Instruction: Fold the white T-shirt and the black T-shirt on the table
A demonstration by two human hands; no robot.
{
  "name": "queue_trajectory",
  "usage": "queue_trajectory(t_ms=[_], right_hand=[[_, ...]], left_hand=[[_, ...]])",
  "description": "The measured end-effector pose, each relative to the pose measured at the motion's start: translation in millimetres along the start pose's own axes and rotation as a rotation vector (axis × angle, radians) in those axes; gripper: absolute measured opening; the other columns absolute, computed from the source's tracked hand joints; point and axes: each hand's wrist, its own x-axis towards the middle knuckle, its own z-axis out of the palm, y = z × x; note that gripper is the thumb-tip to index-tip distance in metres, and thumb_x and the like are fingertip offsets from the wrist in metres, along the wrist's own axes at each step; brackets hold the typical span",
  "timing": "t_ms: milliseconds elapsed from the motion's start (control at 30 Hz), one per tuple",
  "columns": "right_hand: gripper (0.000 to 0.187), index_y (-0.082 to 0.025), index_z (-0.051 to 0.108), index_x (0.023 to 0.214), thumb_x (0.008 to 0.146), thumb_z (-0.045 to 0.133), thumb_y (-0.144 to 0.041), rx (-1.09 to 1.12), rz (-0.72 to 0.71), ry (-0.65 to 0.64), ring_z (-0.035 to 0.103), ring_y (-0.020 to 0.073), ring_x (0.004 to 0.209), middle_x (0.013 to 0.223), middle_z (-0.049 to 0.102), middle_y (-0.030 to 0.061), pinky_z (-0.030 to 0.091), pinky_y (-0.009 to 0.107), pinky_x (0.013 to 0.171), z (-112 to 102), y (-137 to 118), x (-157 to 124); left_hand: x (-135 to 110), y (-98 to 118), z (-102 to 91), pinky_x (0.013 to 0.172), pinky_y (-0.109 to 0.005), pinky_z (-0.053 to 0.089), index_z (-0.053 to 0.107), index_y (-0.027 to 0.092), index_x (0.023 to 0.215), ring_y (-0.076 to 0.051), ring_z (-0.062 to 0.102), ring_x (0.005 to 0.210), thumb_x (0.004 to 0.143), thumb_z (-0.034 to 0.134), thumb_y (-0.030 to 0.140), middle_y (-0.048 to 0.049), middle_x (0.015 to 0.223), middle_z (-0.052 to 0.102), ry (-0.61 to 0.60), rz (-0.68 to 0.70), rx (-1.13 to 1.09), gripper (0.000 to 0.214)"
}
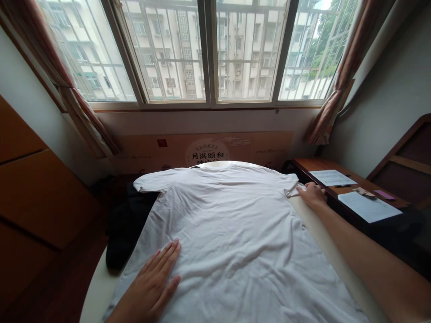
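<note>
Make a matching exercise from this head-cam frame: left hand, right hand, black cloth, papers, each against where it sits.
Things:
1 left hand
2 right hand
3 black cloth
4 papers

Places:
A at the sleeve of the white T-shirt
B on the wooden desk
C along the shirt's edge, left of the view
D flat on the shirt's body

Pairs: 1-D; 2-A; 3-C; 4-B

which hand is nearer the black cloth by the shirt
Left hand, on the white t-shirt beside the black cloth; right hand is across the shirt at the opposite sleeve.
</note>
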Motion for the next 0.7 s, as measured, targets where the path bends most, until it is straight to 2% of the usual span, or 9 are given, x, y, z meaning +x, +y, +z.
queue_trajectory(t_ms=[133, 300, 400, 533, 700], right_hand=[[0.037, -0.019, 0.074, 0.117, 0.1, 0.048, -0.04, 0.016, 0.008, 0.005, 0.056, 0.0422, 0.124, 0.13, 0.066, 0.0195, 0.051, 0.052, 0.094, -4, -5, -5], [0.044, -0.024, 0.07, 0.135, 0.098, 0.05, -0.038, 0.044, -0.051, 0.052, 0.047, 0.0411, 0.133, 0.153, 0.054, 0.016, 0.045, 0.056, 0.103, -5, -9, -13], [0.042, -0.027, 0.076, 0.127, 0.095, 0.055, -0.044, 0.085, -0.084, 0.05, 0.042, 0.0406, 0.139, 0.157, 0.05, 0.0131, 0.041, 0.058, 0.108, -3, -13, -12], [0.033, -0.024, 0.079, 0.109, 0.093, 0.055, -0.041, 0.12, -0.065, 0.048, 0.051, 0.0393, 0.13, 0.136, 0.066, 0.0145, 0.046, 0.053, 0.102, -1, -16, -3], [0.039, -0.016, 0.076, 0.112, 0.092, 0.051, -0.039, 0.156, 0.031, 0.064, 0.065, 0.0356, 0.106, 0.106, 0.074, 0.0181, 0.055, 0.042, 0.084, -3, -2, 6]], left_hand=[[2, 0, -1.3, 0.112, -0.039, 0.055, 0.008, 0.031, 0.172, -0.026, 0.053, 0.146, 0.107, 0.05, 0.044, -0.0033, 0.168, 0.039, 0.004, 0.008, 0.013, 0.079], [3, 1, -5.3, 0.111, -0.041, 0.056, 0.005, 0.034, 0.172, -0.027, 0.053, 0.146, 0.106, 0.05, 0.045, -0.002, 0.168, 0.038, -0.018, 0.0, -0.015, 0.08], [4, 1, -6.4, 0.112, -0.042, 0.055, 0.005, 0.035, 0.171, -0.028, 0.052, 0.146, 0.107, 0.048, 0.045, -0.0017, 0.168, 0.037, -0.041, -0.012, -0.024, 0.078], [3, 0, -5.5, 0.113, -0.043, 0.055, 0.007, 0.036, 0.171, -0.028, 0.052, 0.147, 0.106, 0.049, 0.046, -0.0015, 0.168, 0.037, -0.039, -0.014, -0.032, 0.078], [3, 0, -2.9, 0.111, -0.04, 0.056, 0.007, 0.033, 0.172, -0.027, 0.053, 0.146, 0.106, 0.05, 0.046, -0.0028, 0.167, 0.039, 0.008, 0.007, -0.016, 0.08]])
